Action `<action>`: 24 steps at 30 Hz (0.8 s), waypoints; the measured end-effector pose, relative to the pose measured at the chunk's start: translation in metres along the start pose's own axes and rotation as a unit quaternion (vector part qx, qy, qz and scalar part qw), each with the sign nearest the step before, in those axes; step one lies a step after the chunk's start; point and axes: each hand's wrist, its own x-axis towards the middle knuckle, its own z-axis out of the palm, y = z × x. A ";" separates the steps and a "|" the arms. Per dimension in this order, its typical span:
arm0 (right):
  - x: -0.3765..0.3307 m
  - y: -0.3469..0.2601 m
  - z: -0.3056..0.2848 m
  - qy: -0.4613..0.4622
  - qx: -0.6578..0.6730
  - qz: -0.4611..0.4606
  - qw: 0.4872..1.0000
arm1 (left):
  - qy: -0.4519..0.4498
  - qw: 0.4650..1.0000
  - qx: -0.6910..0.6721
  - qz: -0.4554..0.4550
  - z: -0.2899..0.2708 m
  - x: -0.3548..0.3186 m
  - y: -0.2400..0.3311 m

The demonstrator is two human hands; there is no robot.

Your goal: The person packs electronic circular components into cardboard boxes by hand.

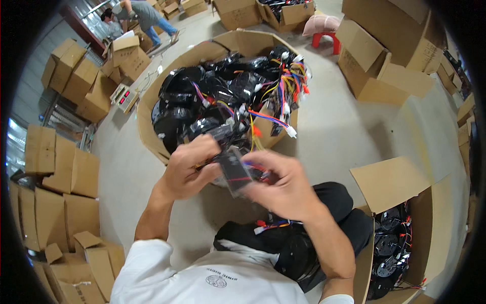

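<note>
Between my two hands is a dark, flat rectangular box (pixel 235 171) with a thin red line across it, tilted and somewhat blurred. My left hand (pixel 191 166) is closed at its left side, fingers curled, with bits of wire by the fingertips. From the right, my right hand (pixel 283 185) pinches the box's edge, and red and blue wires show beside its fingers. A black round part (pixel 297 253) rests on my lap, near a white connector (pixel 259 230) on coloured wires. Just beyond my hands, a big open carton (pixel 152 133) holds several shiny black round parts with wire bundles.
An open carton (pixel 438 238) of similar black parts stands at my right. Stacked cartons (pixel 63 167) line the left side. A digital scale (pixel 123 97) sits on the floor, far left. Beyond it, a person (pixel 147 17) bends over. A red stool (pixel 326 41) stands far right.
</note>
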 end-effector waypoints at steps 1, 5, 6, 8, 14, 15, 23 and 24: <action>-0.005 -0.010 -0.010 0.025 0.013 0.124 0.992 | -0.014 0.997 0.035 0.070 0.005 0.012 0.011; -0.015 0.070 -0.042 0.104 -0.252 -0.063 0.960 | -0.071 0.992 0.105 0.023 0.039 0.000 -0.044; -0.017 0.074 -0.041 0.096 -0.242 -0.046 0.964 | -0.064 0.985 0.160 0.011 0.047 -0.012 -0.053; -0.030 0.076 -0.033 0.081 -0.236 -0.031 0.968 | -0.047 0.984 0.171 -0.012 0.051 -0.014 -0.040; -0.043 0.082 -0.035 0.021 -0.277 -0.057 0.959 | -0.084 0.960 0.264 0.035 0.061 -0.022 -0.036; -0.040 0.079 -0.033 0.020 -0.273 -0.058 0.960 | -0.087 0.959 0.267 0.033 0.058 -0.027 -0.035; -0.004 0.109 0.006 -0.101 -0.192 0.035 0.976 | -0.141 0.987 0.064 -0.050 0.041 -0.054 -0.001; -0.016 0.112 0.014 -0.158 -0.135 0.072 0.975 | -0.145 0.986 0.027 -0.082 0.035 -0.058 0.005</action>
